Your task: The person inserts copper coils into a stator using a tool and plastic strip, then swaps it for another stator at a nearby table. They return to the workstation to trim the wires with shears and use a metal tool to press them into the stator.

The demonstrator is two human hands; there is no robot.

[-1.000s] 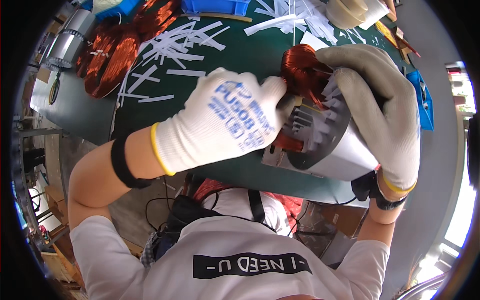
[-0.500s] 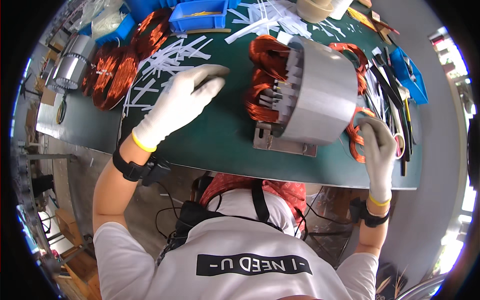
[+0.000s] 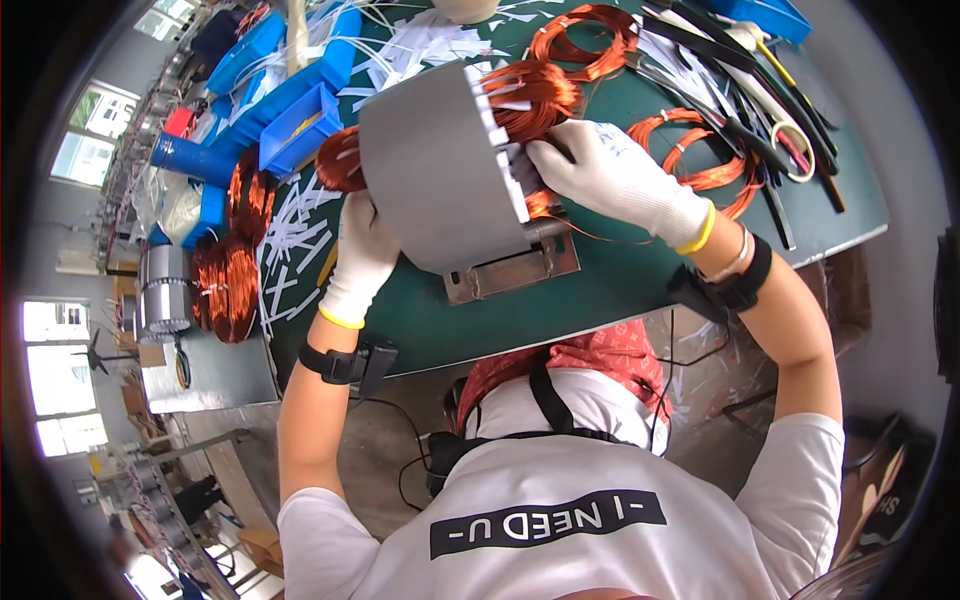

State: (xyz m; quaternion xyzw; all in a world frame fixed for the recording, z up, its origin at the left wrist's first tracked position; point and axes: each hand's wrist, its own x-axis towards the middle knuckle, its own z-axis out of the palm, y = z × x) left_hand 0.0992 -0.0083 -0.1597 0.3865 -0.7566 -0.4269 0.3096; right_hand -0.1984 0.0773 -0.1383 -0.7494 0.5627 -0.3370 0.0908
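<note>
While a green table is spreading beneath everything, a grey metal cylinder is resting near its front edge, lying on its side over a flat metal foot, with one end facing right. Copper windings are bulging out of that end, and more copper is showing at the other. Well apart on the left, a second metal cylinder is sitting just beside a bundle of copper coils. The gloved right hand is reaching to the right end of the grey metal cylinder, just below the upper windings; its thumb and forefinger are bending close together, leaving a narrow gap, and whether they are pinching anything I cannot tell. The gloved left hand is pressing against the lower left side of the cylinder; its fingertips are hiding behind the metal, so their spread I cannot tell. A blue tray is standing beyond the left hand, loose copper rings are lying right of the right hand, and thin white strips are scattering near the bundle.
</note>
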